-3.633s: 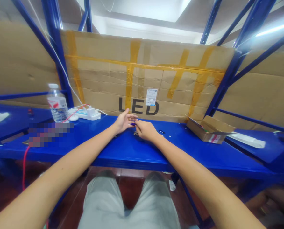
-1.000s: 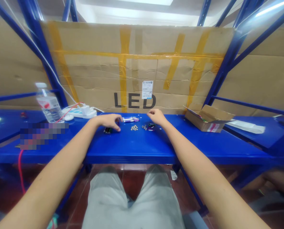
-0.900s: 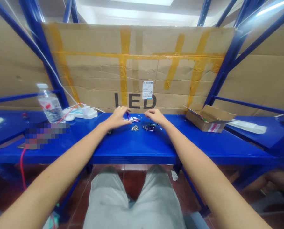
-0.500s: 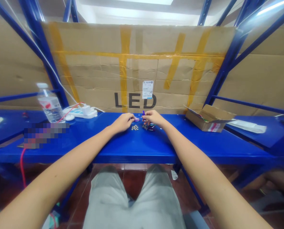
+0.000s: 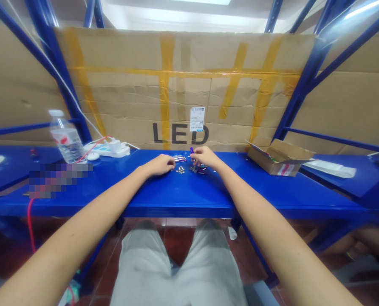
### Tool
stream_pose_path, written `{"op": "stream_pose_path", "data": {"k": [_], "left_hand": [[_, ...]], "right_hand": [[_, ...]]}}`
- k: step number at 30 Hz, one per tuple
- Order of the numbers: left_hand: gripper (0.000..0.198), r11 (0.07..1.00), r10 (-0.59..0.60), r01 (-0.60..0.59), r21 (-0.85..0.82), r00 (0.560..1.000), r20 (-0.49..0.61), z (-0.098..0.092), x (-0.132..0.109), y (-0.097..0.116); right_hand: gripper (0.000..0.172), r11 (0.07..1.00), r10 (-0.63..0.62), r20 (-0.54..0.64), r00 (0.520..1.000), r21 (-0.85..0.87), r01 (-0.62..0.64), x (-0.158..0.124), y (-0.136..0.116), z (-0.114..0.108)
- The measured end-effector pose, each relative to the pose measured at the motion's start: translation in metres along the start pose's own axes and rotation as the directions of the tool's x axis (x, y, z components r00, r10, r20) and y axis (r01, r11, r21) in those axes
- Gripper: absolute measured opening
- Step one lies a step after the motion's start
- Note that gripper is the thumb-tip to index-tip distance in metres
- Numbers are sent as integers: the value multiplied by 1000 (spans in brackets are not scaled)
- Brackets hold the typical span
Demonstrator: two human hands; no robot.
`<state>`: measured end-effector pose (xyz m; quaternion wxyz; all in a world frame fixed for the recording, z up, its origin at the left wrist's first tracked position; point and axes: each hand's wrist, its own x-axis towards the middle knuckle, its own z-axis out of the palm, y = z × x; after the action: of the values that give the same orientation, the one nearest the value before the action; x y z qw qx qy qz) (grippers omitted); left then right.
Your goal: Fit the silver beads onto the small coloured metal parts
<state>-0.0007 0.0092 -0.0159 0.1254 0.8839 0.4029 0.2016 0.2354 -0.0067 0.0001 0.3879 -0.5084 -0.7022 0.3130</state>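
Note:
Between the fingers of my right hand (image 5: 205, 157) is a small purple piece (image 5: 192, 151), held above the blue table (image 5: 176, 195). My left hand (image 5: 164, 165) rests at the table, its fingers curled together beside a cluster of small silver pieces (image 5: 180, 170); what its fingertips hold, if anything, is too small to make out. Behind that cluster lie several slim purple pieces (image 5: 180, 158). Below my right hand, dark metallic and purple pieces (image 5: 198, 170) lie in a small heap.
An open cardboard box (image 5: 277, 157) stands at the right. At the left are a water bottle (image 5: 66, 138), a white power strip (image 5: 113, 148) and a red cable (image 5: 30, 225). A large cardboard sheet (image 5: 128, 102) rises behind the table. Part of another person shows at lower right.
My left hand has moved left and slightly down, away from the slim purple pieces, uncovering more of them. My right hand still holds the purple piece in nearly the same place.

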Motion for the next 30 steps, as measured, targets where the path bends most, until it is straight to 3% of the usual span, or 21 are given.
{"op": "stream_pose_path", "data": {"k": [11,20,26,30], "left_hand": [[20,999,30,-33,37,996,81,1,0,0],[22,999,37,-39,28,996,83,-1,-2,3],[14,997,13,-6,-76,995,98,-3,0,4],[12,994,61,-51,-92,993,105,-5,-1,2]], "right_hand": [[22,1000,-1,12,1000,-31,2,-4,-4,-1],[22,999,6,8,1000,-36,-5,-5,-7,0],[14,996,-86,29,996,-18,86,-1,1,-1],[7,991,-131,35,991,-32,132,5,10,0]]}}
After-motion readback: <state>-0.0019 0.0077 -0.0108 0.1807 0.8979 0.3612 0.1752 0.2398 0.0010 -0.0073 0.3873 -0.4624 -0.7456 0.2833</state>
